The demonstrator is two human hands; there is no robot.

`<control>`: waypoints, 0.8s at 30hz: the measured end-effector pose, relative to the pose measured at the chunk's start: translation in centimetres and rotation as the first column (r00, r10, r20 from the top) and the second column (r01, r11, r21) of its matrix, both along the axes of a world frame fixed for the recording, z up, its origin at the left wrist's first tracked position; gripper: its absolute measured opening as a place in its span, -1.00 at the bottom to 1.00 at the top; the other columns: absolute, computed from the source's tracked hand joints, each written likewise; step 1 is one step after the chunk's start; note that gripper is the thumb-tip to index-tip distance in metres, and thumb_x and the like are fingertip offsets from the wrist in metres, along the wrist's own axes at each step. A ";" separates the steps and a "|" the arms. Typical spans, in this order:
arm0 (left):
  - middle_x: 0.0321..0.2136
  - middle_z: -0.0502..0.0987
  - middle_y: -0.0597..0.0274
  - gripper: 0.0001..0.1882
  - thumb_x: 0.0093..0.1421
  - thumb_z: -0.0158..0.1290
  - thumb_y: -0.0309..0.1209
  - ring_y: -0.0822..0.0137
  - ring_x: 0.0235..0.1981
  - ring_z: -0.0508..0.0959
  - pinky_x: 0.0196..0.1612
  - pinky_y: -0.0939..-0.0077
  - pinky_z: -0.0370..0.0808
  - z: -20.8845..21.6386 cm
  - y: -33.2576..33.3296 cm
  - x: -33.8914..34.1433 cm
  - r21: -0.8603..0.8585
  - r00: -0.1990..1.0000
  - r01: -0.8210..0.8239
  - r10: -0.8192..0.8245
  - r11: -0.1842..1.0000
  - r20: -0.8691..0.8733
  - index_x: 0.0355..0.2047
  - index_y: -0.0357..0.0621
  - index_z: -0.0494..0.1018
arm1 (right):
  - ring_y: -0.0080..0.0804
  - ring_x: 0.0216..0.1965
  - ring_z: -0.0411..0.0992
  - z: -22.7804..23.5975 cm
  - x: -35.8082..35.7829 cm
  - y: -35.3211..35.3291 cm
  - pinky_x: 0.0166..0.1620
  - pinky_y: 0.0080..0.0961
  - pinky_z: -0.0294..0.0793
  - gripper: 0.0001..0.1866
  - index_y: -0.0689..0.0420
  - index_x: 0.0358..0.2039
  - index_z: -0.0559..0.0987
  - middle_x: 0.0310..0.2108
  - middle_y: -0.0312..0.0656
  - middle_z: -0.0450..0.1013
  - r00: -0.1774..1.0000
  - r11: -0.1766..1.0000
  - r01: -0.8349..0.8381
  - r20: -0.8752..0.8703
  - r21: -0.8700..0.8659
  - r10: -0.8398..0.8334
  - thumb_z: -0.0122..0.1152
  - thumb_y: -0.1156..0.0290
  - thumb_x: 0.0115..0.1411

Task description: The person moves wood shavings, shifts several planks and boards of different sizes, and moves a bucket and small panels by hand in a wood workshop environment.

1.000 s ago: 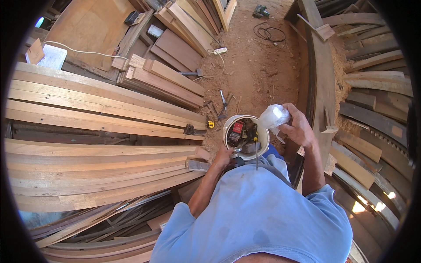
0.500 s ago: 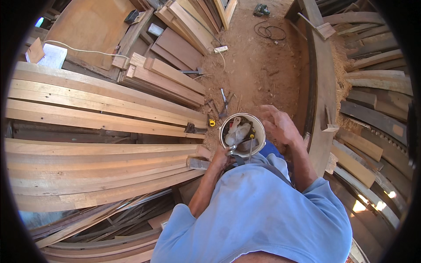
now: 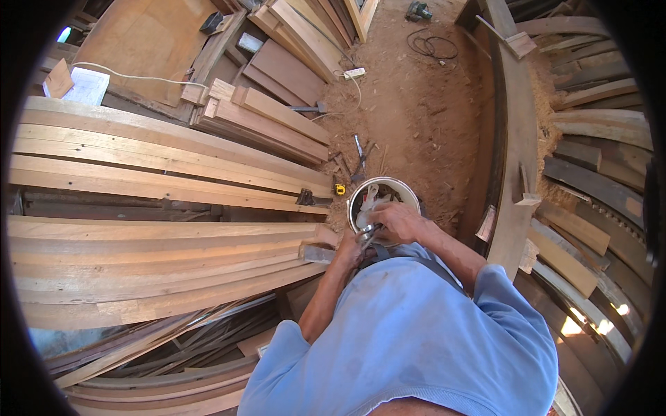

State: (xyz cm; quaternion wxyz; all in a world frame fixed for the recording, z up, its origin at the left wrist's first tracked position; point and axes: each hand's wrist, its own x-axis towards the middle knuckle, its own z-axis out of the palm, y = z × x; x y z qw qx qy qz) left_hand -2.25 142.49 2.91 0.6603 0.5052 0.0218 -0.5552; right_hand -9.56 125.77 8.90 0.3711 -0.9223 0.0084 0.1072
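A white round bucket stands just in front of my body, with a clear plastic bag and other small items inside. My left hand is closed at the bucket's near left side around a shiny metal tool, whose exact kind I cannot make out. My right hand reaches over the right rim into the bucket, beside the bag. Its fingertips point down and are partly hidden, so what they touch does not show.
Long planks lie stacked on the left. A yellow tape measure sits by their ends. A long board runs along the right, with curved timbers beyond. A power strip, a cable and a green power tool lie farther off.
My right hand has moved left and down from beside the bucket into its opening, covering part of the contents. My left hand stays at the near left rim with the metal tool.
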 end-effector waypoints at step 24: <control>-0.20 0.52 -0.04 -0.56 0.06 -0.15 -0.58 0.11 -0.33 0.63 -0.50 0.16 0.64 -0.1 1.6 -0.3 0.187 0.998 -0.065 0.060 0.980 0.032 0.00 -0.31 0.26 | -0.07 -0.14 0.48 -2.8 1.2 1.5 -0.13 -0.19 0.48 -0.61 0.24 -0.13 0.45 -0.24 0.00 0.49 0.979 0.895 0.092 -0.125 -0.437 -0.161 0.18 0.38 0.01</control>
